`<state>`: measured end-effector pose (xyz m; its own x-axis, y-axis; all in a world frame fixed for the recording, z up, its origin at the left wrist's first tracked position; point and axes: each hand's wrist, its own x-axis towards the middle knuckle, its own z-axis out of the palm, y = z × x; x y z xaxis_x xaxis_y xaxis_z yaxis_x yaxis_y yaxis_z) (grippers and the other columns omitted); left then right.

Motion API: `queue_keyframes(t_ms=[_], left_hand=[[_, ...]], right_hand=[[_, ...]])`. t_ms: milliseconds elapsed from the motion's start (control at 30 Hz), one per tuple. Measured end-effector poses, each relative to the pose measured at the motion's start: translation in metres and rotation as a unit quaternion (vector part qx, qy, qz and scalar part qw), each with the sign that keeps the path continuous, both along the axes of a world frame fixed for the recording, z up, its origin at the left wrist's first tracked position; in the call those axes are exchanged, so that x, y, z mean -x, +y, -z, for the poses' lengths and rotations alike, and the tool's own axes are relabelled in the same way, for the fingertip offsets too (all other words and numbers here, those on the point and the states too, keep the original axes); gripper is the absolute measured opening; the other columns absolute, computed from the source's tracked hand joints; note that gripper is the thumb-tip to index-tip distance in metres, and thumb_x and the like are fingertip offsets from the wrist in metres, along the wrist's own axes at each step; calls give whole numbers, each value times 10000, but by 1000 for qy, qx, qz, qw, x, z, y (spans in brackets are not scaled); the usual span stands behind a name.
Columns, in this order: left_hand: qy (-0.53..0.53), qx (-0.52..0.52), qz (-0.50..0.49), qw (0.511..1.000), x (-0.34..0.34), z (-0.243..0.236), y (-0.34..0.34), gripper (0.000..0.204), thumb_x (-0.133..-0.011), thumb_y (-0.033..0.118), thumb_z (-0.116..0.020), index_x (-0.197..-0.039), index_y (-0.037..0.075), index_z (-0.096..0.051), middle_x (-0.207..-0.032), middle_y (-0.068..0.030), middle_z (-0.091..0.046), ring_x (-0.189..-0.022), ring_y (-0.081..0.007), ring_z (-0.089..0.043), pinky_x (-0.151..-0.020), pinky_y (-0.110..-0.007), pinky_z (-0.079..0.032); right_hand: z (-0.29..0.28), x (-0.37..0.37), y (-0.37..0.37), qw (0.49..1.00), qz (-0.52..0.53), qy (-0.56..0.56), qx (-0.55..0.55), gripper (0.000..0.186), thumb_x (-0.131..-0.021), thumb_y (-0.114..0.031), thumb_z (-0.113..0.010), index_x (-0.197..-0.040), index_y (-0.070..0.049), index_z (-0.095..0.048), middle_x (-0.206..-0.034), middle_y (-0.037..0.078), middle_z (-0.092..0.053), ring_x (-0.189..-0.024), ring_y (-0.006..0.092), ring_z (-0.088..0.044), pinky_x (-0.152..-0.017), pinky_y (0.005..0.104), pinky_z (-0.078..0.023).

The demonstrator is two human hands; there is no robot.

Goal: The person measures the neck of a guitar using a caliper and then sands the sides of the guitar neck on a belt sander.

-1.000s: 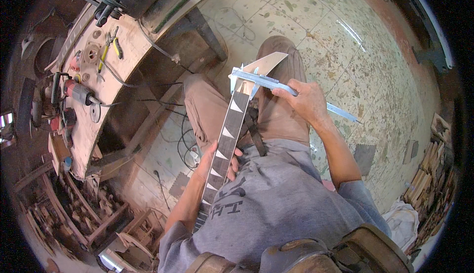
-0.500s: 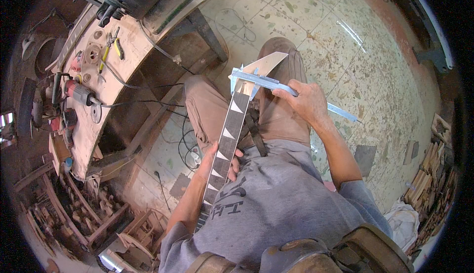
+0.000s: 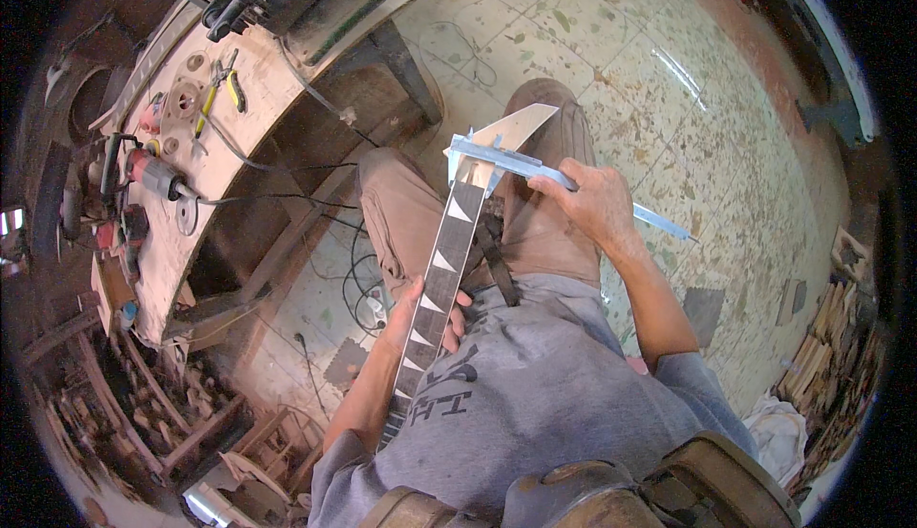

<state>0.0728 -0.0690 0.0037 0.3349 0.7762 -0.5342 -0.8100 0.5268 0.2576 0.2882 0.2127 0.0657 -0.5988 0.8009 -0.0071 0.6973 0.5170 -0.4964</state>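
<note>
A guitar neck [image 3: 441,261] with a dark fingerboard and white shark-fin inlays lies slantwise over my lap. Its pale, pointed headstock [image 3: 516,130] reaches toward my far knee. My left hand [image 3: 403,316] wraps round the neck from below, fingers showing on its right side. In my right hand [image 3: 597,203] is a metal vernier caliper [image 3: 511,159], laid across the neck where the headstock meets the fingerboard. Its jaws sit on either side of the neck; exact contact is too small to tell. The caliper's beam sticks out past my right wrist.
To my left stands a wooden workbench [image 3: 258,98] carrying yellow-handled pliers [image 3: 235,92] and a red power tool [image 3: 153,173]. Black cables [image 3: 306,200] hang from it toward my legs. Wood offcuts [image 3: 817,347] are stacked at the right, beside a white bag [image 3: 778,432].
</note>
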Motion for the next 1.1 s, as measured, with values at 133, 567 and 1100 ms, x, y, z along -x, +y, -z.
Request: queue_keyframes(t_ms=[133, 567, 1100], left_hand=[[11, -10, -5, 1000, -5, 2, -6, 863, -986, 718, -400, -1269, -79, -573, -848, -214, -687, -621, -313, -715, -534, -363, -582], [213, -37, -225, 950, 26, -45, -133, 873, -961, 731, -490, -1332, -58, -529, -674, -91, -556, -455, -149, -488, -440, -310, -412], [356, -249, -506, 745, 154, -128, -28, 694, -1092, 583, -336, -1428, -12, -457, -806, -50, -568, -554, -111, -502, -496, -281, -452]], right_hand=[[0, 4, 2, 1000, -17, -1, 16, 561, -906, -596, -686, -776, -51, -667, -681, 208, -666, -673, 432, -669, -599, 491, -507], [-14, 142, 13, 936, -171, 220, 215, 377, -950, -209, -689, -1293, -52, -695, -918, 142, -727, -828, 219, -686, -775, 332, -530], [-16, 375, -10, 925, -274, 262, 13, 483, -966, -338, -676, -1253, 50, -681, -1072, 127, -716, -1072, 230, -662, -976, 353, -501]])
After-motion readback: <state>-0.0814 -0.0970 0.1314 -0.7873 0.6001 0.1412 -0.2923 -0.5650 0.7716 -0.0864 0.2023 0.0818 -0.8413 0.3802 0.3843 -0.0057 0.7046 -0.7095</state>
